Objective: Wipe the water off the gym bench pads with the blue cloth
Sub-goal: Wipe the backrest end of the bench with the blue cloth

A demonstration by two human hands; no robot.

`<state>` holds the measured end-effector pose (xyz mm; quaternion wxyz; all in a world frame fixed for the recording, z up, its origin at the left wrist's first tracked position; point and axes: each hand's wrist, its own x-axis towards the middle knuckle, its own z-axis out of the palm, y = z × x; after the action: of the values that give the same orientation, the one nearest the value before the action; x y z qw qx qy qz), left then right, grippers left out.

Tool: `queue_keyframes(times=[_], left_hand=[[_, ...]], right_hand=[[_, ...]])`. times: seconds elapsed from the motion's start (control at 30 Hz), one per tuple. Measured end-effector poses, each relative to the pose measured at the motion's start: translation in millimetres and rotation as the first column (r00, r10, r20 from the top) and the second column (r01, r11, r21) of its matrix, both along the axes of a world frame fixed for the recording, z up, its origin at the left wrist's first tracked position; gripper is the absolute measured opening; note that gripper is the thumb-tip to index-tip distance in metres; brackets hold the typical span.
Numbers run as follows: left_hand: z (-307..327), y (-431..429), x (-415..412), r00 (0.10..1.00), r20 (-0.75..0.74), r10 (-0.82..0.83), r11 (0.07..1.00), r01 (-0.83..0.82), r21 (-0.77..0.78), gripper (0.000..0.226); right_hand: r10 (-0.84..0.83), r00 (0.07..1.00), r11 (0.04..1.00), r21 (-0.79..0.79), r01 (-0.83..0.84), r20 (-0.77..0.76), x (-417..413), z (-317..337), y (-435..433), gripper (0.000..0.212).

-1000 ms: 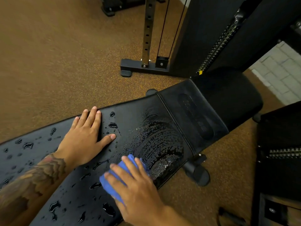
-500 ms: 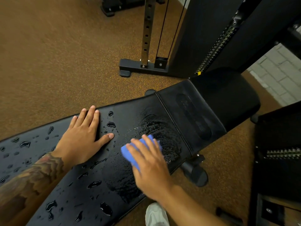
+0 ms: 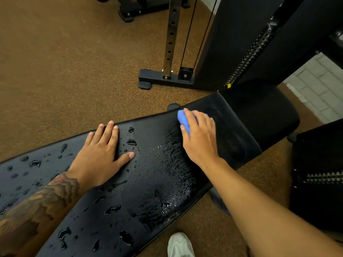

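The wipe looks to be at an early stage, perhaps a third done. The right hand (image 3: 199,138) has its fingers (image 3: 187,117) curled over the bunched blue cloth (image 3: 182,120), pressing it down at the seam where the long pad (image 3: 148,191) meets the seat pad (image 3: 246,130), just past mid-frame toward 1 o'clock. The seat pad appears dry and matte. At 6 o'clock from the cloth lies a smeared wet film (image 3: 167,173), so that strip seems to need another pass. Fat water beads (image 3: 131,142) dot the long pad out toward 8 o'clock, untouched. The left hand (image 3: 100,156) rests flat among them, fingers straight and spread, holding nothing. No writing can be read; an oval pressed into the seat pad may be a logo, but it is illegible.
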<state>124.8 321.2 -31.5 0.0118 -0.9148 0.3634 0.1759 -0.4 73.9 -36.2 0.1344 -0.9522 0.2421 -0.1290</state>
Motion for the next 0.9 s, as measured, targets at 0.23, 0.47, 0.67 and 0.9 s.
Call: queue_keyframes(times=[0.23, 0.47, 0.67, 0.9], left_hand=[[-2, 0, 0, 1.000, 0.024, -0.007, 1.000, 0.007, -0.004, 0.105], [-1, 0, 0, 1.000, 0.028, -0.012, 1.000, 0.012, 0.007, 0.106], [0, 3, 2, 0.999, 0.022, -0.036, 0.999, 0.036, 0.023, 0.110], [3, 1, 3, 0.999, 0.004, -0.041, 0.998, 0.041, 0.039, 0.112]], right_hand=[[0.148, 0.989, 0.988, 0.045, -0.147, -0.012, 32, -22, 49, 0.047], [0.299, 0.954, 0.941, 0.161, -0.298, 0.017, 8, -15, 108, 0.052], [0.258, 0.966, 0.952, 0.175, -0.252, -0.016, -61, -11, 138, 0.054], [0.119, 0.988, 0.992, 0.063, -0.113, -0.095, -119, -16, 75, 0.054]])
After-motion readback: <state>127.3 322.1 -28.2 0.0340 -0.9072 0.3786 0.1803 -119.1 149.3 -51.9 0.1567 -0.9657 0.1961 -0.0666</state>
